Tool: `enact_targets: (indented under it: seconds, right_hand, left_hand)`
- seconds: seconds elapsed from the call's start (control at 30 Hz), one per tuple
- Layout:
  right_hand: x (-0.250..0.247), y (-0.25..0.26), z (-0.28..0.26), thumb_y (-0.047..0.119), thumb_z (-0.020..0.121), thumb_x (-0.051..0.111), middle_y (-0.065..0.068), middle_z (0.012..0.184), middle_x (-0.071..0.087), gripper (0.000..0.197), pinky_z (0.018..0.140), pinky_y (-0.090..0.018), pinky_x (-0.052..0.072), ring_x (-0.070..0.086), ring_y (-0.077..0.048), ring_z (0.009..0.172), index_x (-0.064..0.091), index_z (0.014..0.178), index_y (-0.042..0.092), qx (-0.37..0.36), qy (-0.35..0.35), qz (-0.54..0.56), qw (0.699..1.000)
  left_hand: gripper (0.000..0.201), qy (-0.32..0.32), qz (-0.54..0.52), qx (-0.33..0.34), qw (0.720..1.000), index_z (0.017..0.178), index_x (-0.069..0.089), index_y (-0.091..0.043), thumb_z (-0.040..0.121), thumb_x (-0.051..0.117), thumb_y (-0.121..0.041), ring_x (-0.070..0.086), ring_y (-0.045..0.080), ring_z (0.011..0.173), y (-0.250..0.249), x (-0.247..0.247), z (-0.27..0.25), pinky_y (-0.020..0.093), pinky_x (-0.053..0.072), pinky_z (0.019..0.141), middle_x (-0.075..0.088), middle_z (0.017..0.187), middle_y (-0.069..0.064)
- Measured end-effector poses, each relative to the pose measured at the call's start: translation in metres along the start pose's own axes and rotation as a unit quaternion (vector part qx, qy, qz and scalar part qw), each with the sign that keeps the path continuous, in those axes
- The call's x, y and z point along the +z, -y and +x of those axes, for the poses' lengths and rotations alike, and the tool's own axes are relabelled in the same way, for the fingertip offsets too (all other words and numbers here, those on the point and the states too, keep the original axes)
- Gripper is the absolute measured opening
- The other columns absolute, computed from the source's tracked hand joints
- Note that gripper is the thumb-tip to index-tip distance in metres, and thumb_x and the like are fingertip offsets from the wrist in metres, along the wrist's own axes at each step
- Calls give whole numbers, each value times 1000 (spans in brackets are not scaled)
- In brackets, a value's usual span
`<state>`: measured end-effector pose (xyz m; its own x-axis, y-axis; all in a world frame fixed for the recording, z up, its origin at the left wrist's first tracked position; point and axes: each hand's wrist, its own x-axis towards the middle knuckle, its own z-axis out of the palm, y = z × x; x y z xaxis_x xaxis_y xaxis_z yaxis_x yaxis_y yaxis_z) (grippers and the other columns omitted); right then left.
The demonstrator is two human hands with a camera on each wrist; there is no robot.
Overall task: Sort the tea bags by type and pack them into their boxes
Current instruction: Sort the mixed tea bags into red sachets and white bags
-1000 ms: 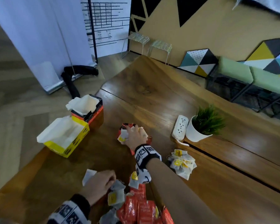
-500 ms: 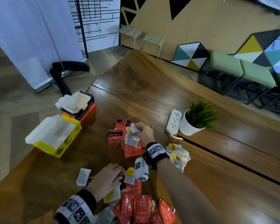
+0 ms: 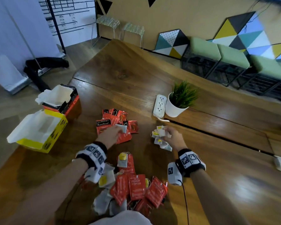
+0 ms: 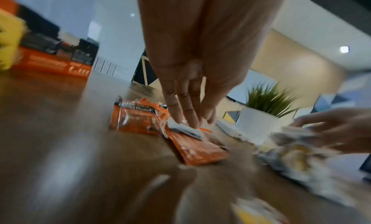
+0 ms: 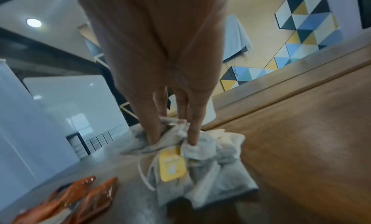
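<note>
The left hand (image 3: 109,135) reaches out to the red packets (image 3: 116,122) at table centre, its fingers (image 4: 186,110) straight and close together, tips pressing a white tea bag (image 3: 122,128) lying on them. The right hand (image 3: 173,138), at about 2 o'clock from the near pile (image 3: 131,187), pinches a bunch of yellow-tagged bags (image 5: 200,156) between thumb and fingers — the bunch sits on the table (image 3: 120,73). The yellow box (image 3: 39,133) and the red box (image 3: 62,99) stand open at 10 o'clock, touching each other. A potted plant (image 3: 179,99) and power strip (image 3: 159,103) lie at 1 o'clock.
</note>
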<state>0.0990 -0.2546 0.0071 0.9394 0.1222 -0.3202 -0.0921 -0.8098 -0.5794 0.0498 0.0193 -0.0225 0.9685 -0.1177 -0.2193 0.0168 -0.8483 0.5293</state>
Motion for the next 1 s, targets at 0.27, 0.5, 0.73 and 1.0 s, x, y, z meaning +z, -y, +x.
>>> enact_targets:
  seconds: [0.27,0.5,0.73,1.0]
  right_hand:
    - [0,-27,-55,1,84,61,-11,121,58,43,95,-38,44,56,-29,111,53,125,11,-75,-111,-2,991]
    - [41,-70,-137,23,91,56,8,138,39,48,102,-21,39,41,-5,122,38,135,29,-83,99,-123,984]
    - [71,-68,-146,47,81,64,7,130,39,65,95,-26,43,37,-10,119,31,133,25,38,67,-175,982]
    - [77,-56,-133,29,77,71,3,118,47,46,85,-29,44,40,-18,115,44,113,19,68,67,-172,980]
  left_hand:
    - [45,81,246,14,966,133,39,-14,90,54,-12,47,25,121,-7,-4,67,38,48,91,46,133,8]
    - [26,-1,159,47,986,113,52,-12,90,56,-23,50,23,114,-16,-12,52,39,51,87,50,119,6]
    - [16,-25,4,134,991,103,59,-11,90,56,-21,55,16,94,-125,-20,62,27,46,85,58,105,3]
    - [47,151,-16,144,978,131,50,-11,86,63,-19,50,22,119,-141,22,60,29,38,99,50,132,8]
